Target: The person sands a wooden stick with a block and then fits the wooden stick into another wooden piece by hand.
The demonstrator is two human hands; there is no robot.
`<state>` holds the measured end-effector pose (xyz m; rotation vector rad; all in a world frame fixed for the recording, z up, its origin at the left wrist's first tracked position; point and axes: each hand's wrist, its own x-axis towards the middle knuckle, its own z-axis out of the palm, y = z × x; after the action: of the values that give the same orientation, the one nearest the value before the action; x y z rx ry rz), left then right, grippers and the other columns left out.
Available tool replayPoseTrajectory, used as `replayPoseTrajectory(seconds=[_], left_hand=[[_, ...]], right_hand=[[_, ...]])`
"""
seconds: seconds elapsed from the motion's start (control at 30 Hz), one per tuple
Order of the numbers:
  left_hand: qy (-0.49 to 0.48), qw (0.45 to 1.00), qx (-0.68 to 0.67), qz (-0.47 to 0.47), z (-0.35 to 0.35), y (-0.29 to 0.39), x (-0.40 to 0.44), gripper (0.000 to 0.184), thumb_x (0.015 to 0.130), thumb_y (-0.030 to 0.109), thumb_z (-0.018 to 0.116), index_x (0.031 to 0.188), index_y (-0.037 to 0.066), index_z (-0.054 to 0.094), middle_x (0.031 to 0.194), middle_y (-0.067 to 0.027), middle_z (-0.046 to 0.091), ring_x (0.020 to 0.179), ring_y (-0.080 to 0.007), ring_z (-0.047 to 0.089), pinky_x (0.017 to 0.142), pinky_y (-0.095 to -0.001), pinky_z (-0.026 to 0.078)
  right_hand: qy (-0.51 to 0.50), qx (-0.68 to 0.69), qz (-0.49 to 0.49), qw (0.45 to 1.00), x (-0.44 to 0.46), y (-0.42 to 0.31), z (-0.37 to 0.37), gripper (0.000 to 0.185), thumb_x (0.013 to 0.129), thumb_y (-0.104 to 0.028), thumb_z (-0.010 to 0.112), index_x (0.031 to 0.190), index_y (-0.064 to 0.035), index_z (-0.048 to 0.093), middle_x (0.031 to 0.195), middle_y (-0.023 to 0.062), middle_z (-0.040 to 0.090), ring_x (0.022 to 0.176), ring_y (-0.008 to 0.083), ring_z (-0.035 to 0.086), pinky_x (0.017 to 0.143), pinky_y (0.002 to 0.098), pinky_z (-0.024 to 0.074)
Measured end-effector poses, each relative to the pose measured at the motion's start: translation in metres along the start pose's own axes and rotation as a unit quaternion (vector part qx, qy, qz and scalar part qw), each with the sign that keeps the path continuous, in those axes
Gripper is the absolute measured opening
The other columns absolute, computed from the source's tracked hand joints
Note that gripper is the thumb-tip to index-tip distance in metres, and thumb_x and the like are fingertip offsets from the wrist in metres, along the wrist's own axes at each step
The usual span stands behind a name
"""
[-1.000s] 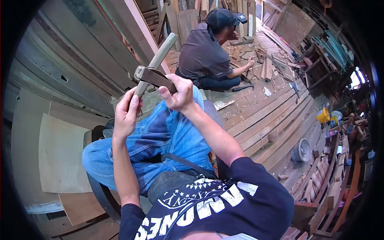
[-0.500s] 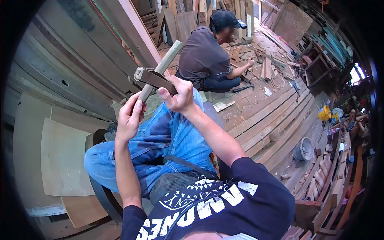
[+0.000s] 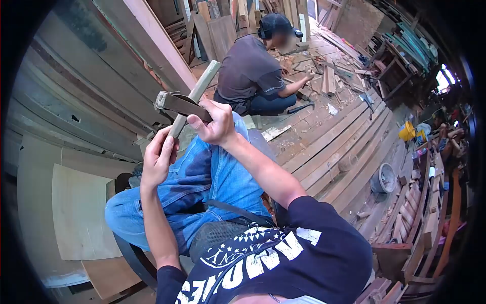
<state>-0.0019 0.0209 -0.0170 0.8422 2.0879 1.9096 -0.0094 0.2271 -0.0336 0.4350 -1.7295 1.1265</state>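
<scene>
Pale wood, the stick (image 3: 206,80) slants up beyond my jeans (image 3: 195,169), its lower end pinched in my left hand (image 3: 157,159). My right hand (image 3: 220,123) clasps the brown strip (image 3: 181,105) crossing it. Should my pinch slacken under sideways pressure, the stick could twist, letting the strip skid toward my fingertips.

woodworking workshop with stacked planks (image 3: 336,158) and offcuts
</scene>
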Motion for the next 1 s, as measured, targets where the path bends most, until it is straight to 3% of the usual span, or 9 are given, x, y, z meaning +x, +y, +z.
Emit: replayPoseTrajectory(seconds=[0.33, 0.5, 0.6, 0.8, 0.87, 0.93, 1.0], left_hand=[[-0.023, 1.000, 0.003, 0.010, 0.001, 0.003, -0.001, 0.030, 0.104, 0.018, 0.051, 0.127, -0.001, 0.056, 0.077, 0.0014, 0.055, 0.060, -0.0038, 0.046, 0.052, -0.0198, 0.038], [-0.037, 0.999, -0.002, 0.016, 0.000, -0.001, -0.001, 0.022, 0.101, 0.017, 0.056, 0.118, 0.002, 0.054, 0.073, 0.0032, 0.053, 0.055, -0.0022, 0.044, 0.049, -0.0189, 0.035], [-0.059, 0.998, 0.013, -0.036, 0.002, 0.004, -0.004, 0.023, 0.096, 0.011, 0.065, 0.112, 0.002, 0.051, 0.077, 0.0000, 0.058, 0.061, -0.0050, 0.053, 0.052, -0.0211, 0.043], [-0.136, 0.983, -0.011, -0.120, 0.025, -0.008, -0.017, 0.025, 0.097, 0.011, 0.062, 0.111, 0.005, 0.043, 0.078, -0.0020, 0.060, 0.055, -0.0063, 0.052, 0.048, -0.0212, 0.043], [-0.156, 0.974, 0.010, -0.165, 0.042, -0.008, -0.028, 0.026, 0.096, 0.012, 0.064, 0.113, 0.007, 0.044, 0.077, -0.0002, 0.056, 0.063, -0.0046, 0.050, 0.054, -0.0210, 0.040], [-0.170, 0.973, 0.053, -0.147, 0.062, -0.025, -0.038, 0.028, 0.097, 0.015, 0.063, 0.118, 0.006, 0.048, 0.078, 0.0007, 0.054, 0.067, -0.0063, 0.048, 0.059, -0.0240, 0.040], [-0.191, 0.969, 0.095, -0.126, 0.084, -0.030, -0.046, 0.033, 0.097, 0.019, 0.062, 0.124, 0.003, 0.052, 0.076, -0.0001, 0.052, 0.067, -0.0089, 0.047, 0.061, -0.0278, 0.041]], right_hand=[[-0.009, -0.018, -0.019, 1.000, 0.001, -0.002, -0.004, 0.047, 0.085, -0.046, 0.074, 0.075, -0.0008, 0.063, 0.064, 0.0132, 0.063, 0.056, 0.0297, 0.065, 0.049, 0.0367, 0.0485], [0.010, -0.020, -0.034, 0.999, 0.001, 0.000, -0.004, 0.049, 0.084, -0.047, 0.074, 0.074, -0.0001, 0.063, 0.064, 0.0135, 0.063, 0.056, 0.0301, 0.065, 0.050, 0.0371, 0.0488], [0.013, -0.025, -0.043, 0.999, 0.008, -0.002, -0.015, 0.046, 0.086, -0.042, 0.074, 0.079, 0.0024, 0.064, 0.064, 0.0151, 0.062, 0.054, 0.0291, 0.063, 0.050, 0.0352, 0.0481], [-0.027, -0.059, 0.018, 0.998, -0.011, -0.015, -0.078, 0.037, 0.083, -0.035, 0.077, 0.080, 0.0006, 0.065, 0.067, 0.0144, 0.063, 0.056, 0.0288, 0.065, 0.051, 0.0352, 0.0488], [-0.053, -0.100, 0.035, 0.993, -0.027, -0.026, -0.109, 0.035, 0.082, -0.032, 0.077, 0.081, 0.0004, 0.065, 0.067, 0.0140, 0.063, 0.057, 0.0294, 0.065, 0.051, 0.0357, 0.0489], [-0.062, -0.119, 0.082, 0.988, -0.047, -0.028, -0.137, 0.033, 0.082, -0.030, 0.077, 0.082, 0.0002, 0.065, 0.066, 0.0134, 0.063, 0.056, 0.0289, 0.065, 0.051, 0.0354, 0.0487], [-0.092, -0.164, 0.178, 0.966, -0.071, -0.031, -0.165, 0.036, 0.080, -0.037, 0.079, 0.084, -0.0031, 0.067, 0.069, 0.0131, 0.067, 0.059, 0.0291, 0.068, 0.053, 0.0368, 0.0517]])
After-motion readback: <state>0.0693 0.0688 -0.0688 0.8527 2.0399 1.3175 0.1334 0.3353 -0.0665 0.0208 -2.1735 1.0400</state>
